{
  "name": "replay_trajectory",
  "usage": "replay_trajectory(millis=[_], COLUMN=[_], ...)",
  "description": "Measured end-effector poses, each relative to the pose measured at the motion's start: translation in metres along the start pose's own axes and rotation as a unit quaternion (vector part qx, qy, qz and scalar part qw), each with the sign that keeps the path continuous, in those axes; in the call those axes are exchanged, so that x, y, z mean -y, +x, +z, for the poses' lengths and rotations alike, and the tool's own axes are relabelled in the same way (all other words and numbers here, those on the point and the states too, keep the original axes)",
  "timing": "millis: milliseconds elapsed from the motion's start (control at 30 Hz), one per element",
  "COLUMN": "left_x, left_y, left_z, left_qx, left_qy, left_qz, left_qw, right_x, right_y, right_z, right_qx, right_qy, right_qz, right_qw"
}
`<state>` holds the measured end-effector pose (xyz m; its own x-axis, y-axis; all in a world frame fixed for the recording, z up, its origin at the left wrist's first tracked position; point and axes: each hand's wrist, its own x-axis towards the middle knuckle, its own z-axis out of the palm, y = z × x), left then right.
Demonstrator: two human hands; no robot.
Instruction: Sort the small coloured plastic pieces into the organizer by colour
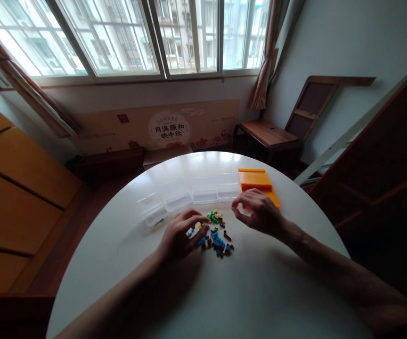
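On the round white table (pixel 126 263), just ahead of the person, lies a loose heap of small bricks (pixel 217 238) in blue, green, brown and yellow, between the two hands; the left hand (pixel 178 238) rests palm down at the heap's left edge, fingers bent and fingertips among the nearest pieces, though whether it has actually pinched one I cannot tell; the right hand (pixel 258 214) hovers just above the table to the right of the heap, thumb and forefinger curled almost together, and whether anything sits between them is too small to make out. The pieces are tiny and lie unguarded on a smooth top, so a sweep of the left wrist or forearm could scatter them, and some might roll toward the table's curved edge; a piece gripped only by the fingertips could also slip and bounce away. Behind the heap stands a row of four clear boxes (pixel 204 192), set side by side and curving from left to right; they look empty, as far as the light lets me judge. An orange tray (pixel 256 180) lies at the right end of the row, partly behind the right hand; nothing shows on it.
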<state>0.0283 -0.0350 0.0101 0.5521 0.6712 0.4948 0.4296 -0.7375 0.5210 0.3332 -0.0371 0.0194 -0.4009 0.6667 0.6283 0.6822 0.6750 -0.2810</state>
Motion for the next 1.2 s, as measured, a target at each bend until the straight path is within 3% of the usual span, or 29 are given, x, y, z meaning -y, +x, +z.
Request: replay_trajectory(millis=[167,333,633,900,1200], left_x=[0.015,0.011,0.009,0.011,0.015], left_y=[-0.001,0.001,0.003,0.002,0.0], left_z=[-0.002,-0.002,0.001,0.001,0.003], left_qx=[0.03,0.089,0.116,0.029,-0.001], left_qy=[0.117,0.134,0.142,0.125,0.109], left_qz=[0.032,0.05,0.061,0.07,0.038], left_qw=[0.992,0.986,0.981,0.989,0.993], right_x=[-0.04,-0.046,-0.031,-0.009,0.014], right_y=[-0.007,-0.01,-0.005,-0.002,-0.004], right_z=[-0.012,-0.012,-0.007,-0.003,0.012], right_qx=[0.031,0.046,0.046,0.019,0.03], right_qy=[-0.083,-0.102,-0.058,-0.014,0.06], right_qz=[0.161,0.215,0.184,0.086,-0.023], right_qw=[0.983,0.97,0.98,0.996,0.998])
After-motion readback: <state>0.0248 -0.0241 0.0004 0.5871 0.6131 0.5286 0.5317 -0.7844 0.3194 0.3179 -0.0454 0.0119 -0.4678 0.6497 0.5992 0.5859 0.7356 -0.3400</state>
